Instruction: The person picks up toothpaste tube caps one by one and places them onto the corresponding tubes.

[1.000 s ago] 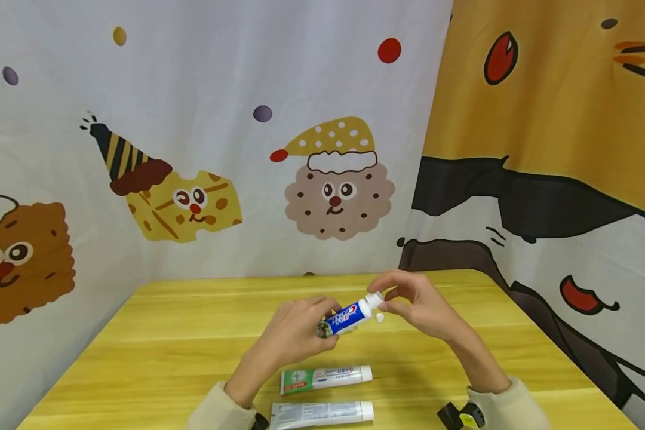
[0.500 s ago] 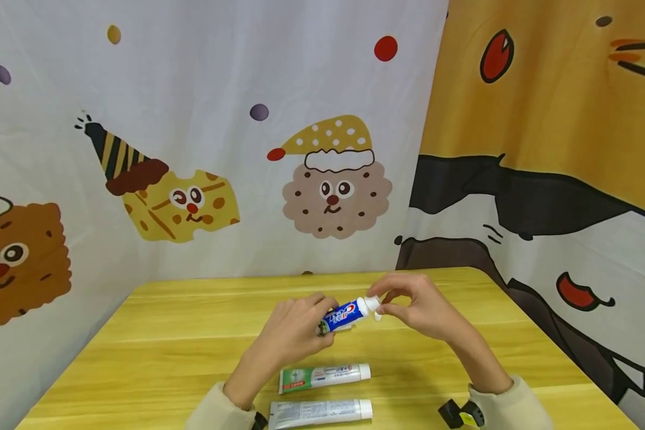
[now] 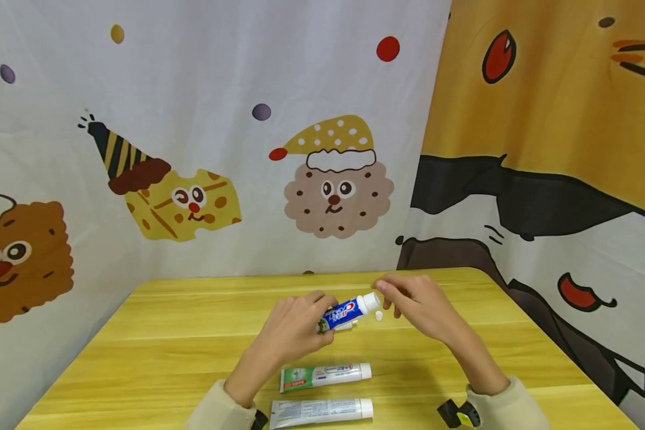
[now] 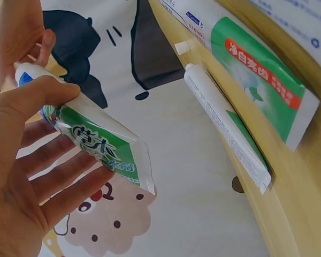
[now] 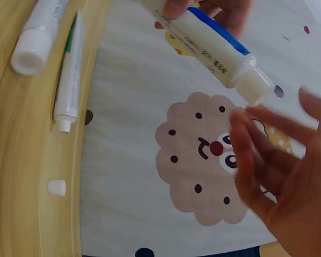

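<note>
My left hand (image 3: pixel 295 325) grips a blue, white and green toothpaste tube (image 3: pixel 344 315), held tilted above the table with its capped end up to the right. The white cap (image 5: pixel 255 85) is on the tube's end. Beside that cap, my right hand (image 3: pixel 416 301) has its fingers loosely bent and holds nothing; its fingertips (image 5: pixel 241 120) are just off the cap. Under the held tube, a slim toothpaste tube (image 4: pixel 224 126) lies on the table with its narrow nozzle bare. A small loose white cap (image 5: pixel 56 187) stands a little way from that nozzle.
Nearer on the wooden table (image 3: pixel 140 358) lie a green and white toothpaste tube (image 3: pixel 325 377) and a silvery white toothpaste tube (image 3: pixel 319 412), both capped and pointing right. A cartoon-printed curtain (image 3: pixel 220 119) hangs behind the table and along its sides.
My right fingers held the tube's white cap earlier; now they have let go and moved slightly up and right. The left hand keeps its grip, almost still.
</note>
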`<state>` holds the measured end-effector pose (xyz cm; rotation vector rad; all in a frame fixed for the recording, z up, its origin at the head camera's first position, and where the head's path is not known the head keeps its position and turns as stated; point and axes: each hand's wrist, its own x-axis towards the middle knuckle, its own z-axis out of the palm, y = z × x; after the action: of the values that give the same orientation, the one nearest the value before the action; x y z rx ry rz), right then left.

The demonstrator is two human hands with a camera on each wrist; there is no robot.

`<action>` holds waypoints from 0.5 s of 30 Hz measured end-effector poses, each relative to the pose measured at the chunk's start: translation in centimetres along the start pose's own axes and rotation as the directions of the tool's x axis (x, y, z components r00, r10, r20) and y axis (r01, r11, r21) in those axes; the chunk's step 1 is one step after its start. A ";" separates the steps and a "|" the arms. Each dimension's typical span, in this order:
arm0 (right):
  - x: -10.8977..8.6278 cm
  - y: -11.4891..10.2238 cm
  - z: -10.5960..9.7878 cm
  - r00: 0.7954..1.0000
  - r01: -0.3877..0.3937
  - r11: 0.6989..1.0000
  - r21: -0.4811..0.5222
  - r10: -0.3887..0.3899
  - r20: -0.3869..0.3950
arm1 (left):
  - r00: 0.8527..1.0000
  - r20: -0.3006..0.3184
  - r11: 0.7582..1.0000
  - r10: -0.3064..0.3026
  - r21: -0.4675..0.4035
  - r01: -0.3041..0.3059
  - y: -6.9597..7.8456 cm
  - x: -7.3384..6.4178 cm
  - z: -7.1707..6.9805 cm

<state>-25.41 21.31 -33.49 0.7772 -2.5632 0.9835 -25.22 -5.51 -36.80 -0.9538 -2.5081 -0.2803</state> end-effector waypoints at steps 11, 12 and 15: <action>-0.2 -0.2 -0.5 0.988 0.030 0.999 0.042 -0.036 0.150 | 1.000 -0.015 1.000 0.016 -0.004 -0.016 0.0 0.0 -0.1; -0.2 -0.2 -0.4 0.988 0.044 0.999 0.033 -0.048 0.150 | 1.000 -0.015 1.000 0.020 -0.002 -0.020 0.0 0.0 -0.1; -0.2 -0.2 0.0 0.994 0.037 0.997 -0.064 -0.030 0.109 | 0.999 -0.018 0.999 0.031 -0.008 -0.031 0.1 0.0 0.0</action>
<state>-25.13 21.25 -33.41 0.8746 -2.6495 0.8638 -25.18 -5.43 -36.76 -0.9886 -2.4754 -0.2887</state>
